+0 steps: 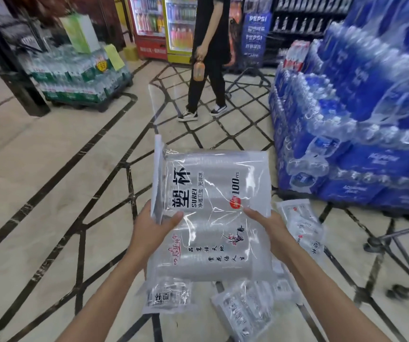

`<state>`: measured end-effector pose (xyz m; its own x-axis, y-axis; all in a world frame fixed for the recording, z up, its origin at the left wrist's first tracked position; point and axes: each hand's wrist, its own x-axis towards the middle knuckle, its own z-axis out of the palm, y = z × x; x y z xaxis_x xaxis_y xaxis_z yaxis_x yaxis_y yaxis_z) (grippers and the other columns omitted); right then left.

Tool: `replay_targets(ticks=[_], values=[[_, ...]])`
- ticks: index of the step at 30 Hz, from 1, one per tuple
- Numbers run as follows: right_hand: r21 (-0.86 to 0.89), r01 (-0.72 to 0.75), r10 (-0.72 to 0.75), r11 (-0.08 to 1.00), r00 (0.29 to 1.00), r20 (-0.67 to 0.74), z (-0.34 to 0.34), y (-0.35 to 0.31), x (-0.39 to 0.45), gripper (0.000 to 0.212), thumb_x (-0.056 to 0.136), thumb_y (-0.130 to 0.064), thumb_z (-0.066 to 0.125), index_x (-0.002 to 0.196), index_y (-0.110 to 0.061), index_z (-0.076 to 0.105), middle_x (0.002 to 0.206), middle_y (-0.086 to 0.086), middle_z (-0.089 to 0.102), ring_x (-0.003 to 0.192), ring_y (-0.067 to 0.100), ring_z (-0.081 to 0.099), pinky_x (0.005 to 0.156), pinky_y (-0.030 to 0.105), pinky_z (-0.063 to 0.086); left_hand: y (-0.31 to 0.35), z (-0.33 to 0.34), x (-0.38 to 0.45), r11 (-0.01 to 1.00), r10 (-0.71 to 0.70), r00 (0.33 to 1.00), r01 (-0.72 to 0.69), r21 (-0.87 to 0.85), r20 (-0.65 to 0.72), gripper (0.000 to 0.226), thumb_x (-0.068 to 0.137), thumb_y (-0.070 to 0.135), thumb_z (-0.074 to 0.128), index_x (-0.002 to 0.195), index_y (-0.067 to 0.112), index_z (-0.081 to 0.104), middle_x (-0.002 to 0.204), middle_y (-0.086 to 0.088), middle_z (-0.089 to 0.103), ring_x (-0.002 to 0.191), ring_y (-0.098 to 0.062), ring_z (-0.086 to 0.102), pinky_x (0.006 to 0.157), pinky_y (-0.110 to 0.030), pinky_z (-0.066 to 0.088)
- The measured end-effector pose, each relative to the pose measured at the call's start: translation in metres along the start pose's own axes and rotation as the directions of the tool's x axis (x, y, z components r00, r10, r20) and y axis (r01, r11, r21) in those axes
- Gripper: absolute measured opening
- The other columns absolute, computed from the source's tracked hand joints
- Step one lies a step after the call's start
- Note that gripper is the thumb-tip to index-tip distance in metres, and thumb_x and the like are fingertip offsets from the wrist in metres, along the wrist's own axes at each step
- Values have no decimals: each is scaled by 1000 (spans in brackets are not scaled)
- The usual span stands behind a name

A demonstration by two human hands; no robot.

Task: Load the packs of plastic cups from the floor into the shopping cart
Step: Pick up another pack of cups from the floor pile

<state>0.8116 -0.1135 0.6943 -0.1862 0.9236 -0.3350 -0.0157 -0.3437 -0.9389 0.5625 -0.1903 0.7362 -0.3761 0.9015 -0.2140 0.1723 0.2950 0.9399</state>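
Both my hands hold one pack of plastic cups up in front of me, above the floor. My left hand grips its left edge, thumb over the front; my right hand grips the right edge, thumb laid on the clear film. So the fingers of both hands are closed round this pack. It is a flat, see-through bag with rows of clear stacked cups inside, black characters, "SUBEI", "100 pcs" and a small red round mark on the front.

Below it, more packs of the same kind lie on the floor in a loose heap, one just right of my right hand. At the right edge stand a dark metal frame and wheel, perhaps the cart; I cannot tell.

Farther right, shrink-wrapped blue water bottles are stacked high. Ahead, a person in black walks by carrying a bottle. Beyond are drink fridges filled with bottles, and on the left a pallet of green-labelled bottles.
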Motion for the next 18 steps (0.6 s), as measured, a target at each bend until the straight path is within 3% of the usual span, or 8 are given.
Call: replay_targets(ticks=[2, 5, 11, 14, 16, 18], values=[[2, 12, -12, 1000, 1000, 8, -7, -5, -10, 90, 43, -55, 84, 122, -22, 55, 114, 0, 68, 110, 19, 61, 100, 40, 44, 6, 8, -7, 1000, 18, 1000, -18, -18, 14, 58, 71, 31, 77, 119, 29, 45, 96, 5, 65, 86, -7, 62, 82, -51, 53], [-5, 15, -15, 1000, 1000, 14, -22, -7, -23, 99, 40, -55, 84, 128, -21, 51, 115, 2, 67, 109, 21, 61, 98, 43, 47, 14, 25, -17, 998, 51, 997, -50, -34, 56, 60, 74, 27, 75, 125, 24, 43, 103, 11, 58, 81, 0, 59, 82, -43, 52], [8, 40, -39, 999, 993, -112, -59, 5, -54, 69, 61, -41, 80, 122, -23, 54, 112, 3, 67, 101, 20, 64, 88, 40, 52, 16, 63, -22, 992, 122, 974, -122, -16, 190, 71, 77, 24, 72, 137, 15, 36, 111, 10, 48, 76, 12, 47, 91, -30, 40], [40, 22, -13, 999, 976, -219, -80, 11, -75, 78, 57, -45, 81, 126, -21, 53, 115, 5, 67, 105, 25, 63, 95, 48, 49, 21, 85, -22, 989, 134, 947, -145, 14, 291, 71, 76, 28, 73, 136, 14, 37, 116, 4, 51, 79, 8, 51, 91, -32, 42], [68, 17, 2, 998, 961, -275, -97, 14, -91, 80, 53, -47, 83, 123, -19, 56, 113, 8, 68, 105, 27, 64, 97, 50, 47, 26, 104, -24, 986, 147, 924, -165, 21, 354, 77, 70, 34, 74, 135, 11, 39, 120, -1, 55, 87, -4, 58, 89, -32, 46], [84, 14, 15, 996, 942, -337, -118, 15, -109, 78, 53, -45, 84, 121, -17, 59, 112, 9, 69, 105, 29, 65, 98, 51, 47, 33, 128, -30, 980, 165, 898, -194, 32, 409, 83, 66, 39, 74, 136, 13, 38, 125, -3, 55, 101, -17, 58, 96, -41, 44]])
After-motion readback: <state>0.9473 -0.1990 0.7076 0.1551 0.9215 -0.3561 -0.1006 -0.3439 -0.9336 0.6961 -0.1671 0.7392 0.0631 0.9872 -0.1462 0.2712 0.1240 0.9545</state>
